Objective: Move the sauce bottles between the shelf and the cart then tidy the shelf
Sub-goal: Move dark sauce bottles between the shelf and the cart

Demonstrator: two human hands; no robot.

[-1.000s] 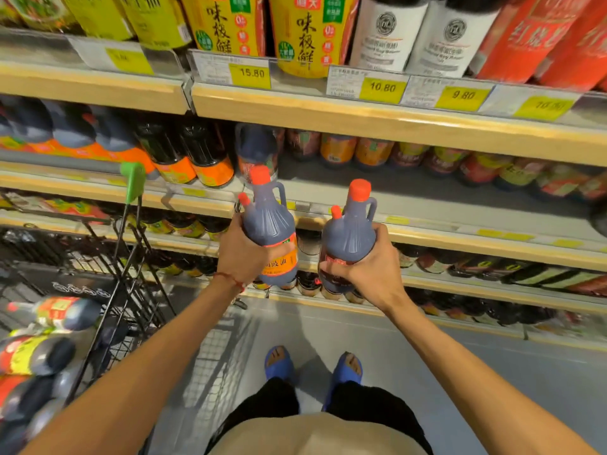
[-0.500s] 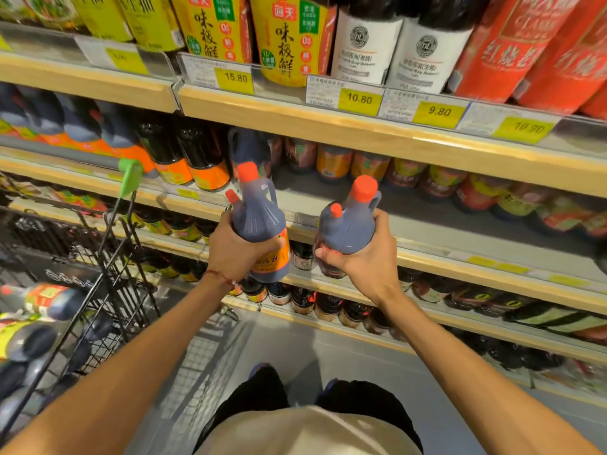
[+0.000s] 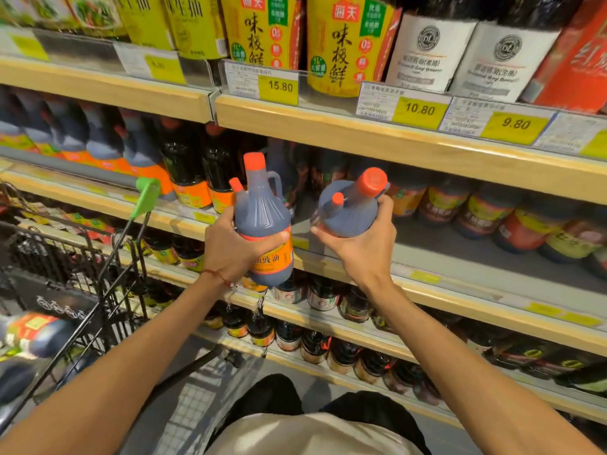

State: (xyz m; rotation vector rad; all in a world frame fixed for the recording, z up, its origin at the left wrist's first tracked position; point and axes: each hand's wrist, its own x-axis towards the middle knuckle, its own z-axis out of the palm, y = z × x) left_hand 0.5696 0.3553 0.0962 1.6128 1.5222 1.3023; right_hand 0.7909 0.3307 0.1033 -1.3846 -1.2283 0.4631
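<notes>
so neither bottle is placed yet. the left hand [image 3: 235, 247] curls its fingers round an upright dark plastic jug bottle with red cap and orange label [image 3: 262, 224]. the right hand [image 3: 358, 244] wraps a matching dark red-capped bottle [image 3: 348, 211], tilted. both hang before the wood-edged grey shelf [image 3: 460, 257]. blurred bottles [image 3: 36, 333] lie in the black wire cart [image 3: 98, 267], so i judge the moving and tidying unfinished.

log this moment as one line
left hand: grips upright bottle | right hand: grips tilted bottle | place: before middle shelf | cart: at left, holds other bottles

Warm store light, blurred, distorted edges
</notes>
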